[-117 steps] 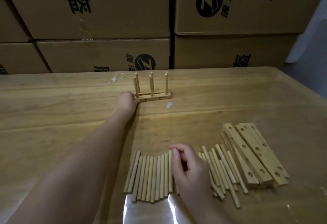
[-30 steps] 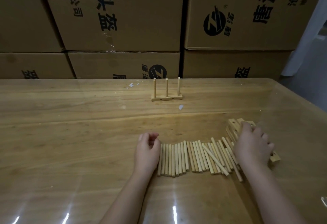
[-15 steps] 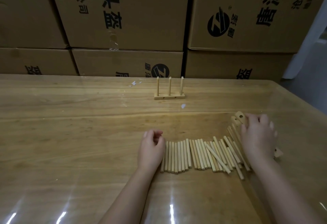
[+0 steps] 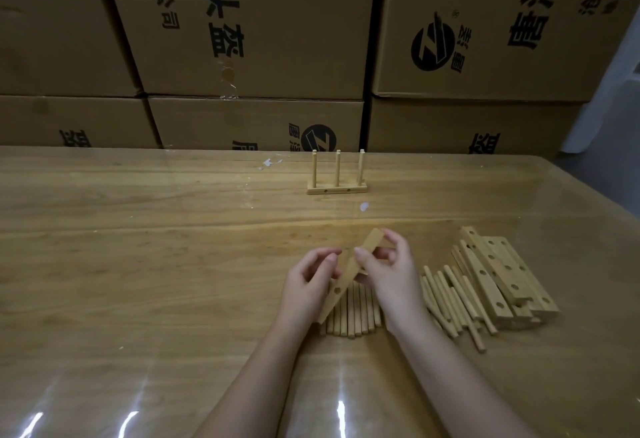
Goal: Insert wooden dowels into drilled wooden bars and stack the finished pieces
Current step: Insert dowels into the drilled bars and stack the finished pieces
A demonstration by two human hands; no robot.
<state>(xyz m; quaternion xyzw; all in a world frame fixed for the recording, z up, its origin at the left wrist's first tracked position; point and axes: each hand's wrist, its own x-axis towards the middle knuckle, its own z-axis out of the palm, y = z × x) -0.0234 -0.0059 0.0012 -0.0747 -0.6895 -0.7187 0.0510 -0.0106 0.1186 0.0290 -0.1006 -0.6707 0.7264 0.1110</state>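
A bar [image 4: 346, 273] is in hand, tilted, no dowel in it yet; the left hand [image 4: 306, 285] curls round its lower half and the right hand [image 4: 388, 275] pinches its middle; the next move, I judge, calls for one hand to let go, lift one of the dowels [image 4: 349, 316] lying just beneath the fingers and square it to a hole. Boxes [image 4: 259, 39] are stacked well beyond the fingers; the glossy table [image 4: 138, 264] runs under them; spare bars [image 4: 502, 282] lie right of the right hand; the finished piece [image 4: 336, 179] stands upright far ahead.

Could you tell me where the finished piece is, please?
In the head view, the finished piece stands far centre on the table, near the cardboard boxes.
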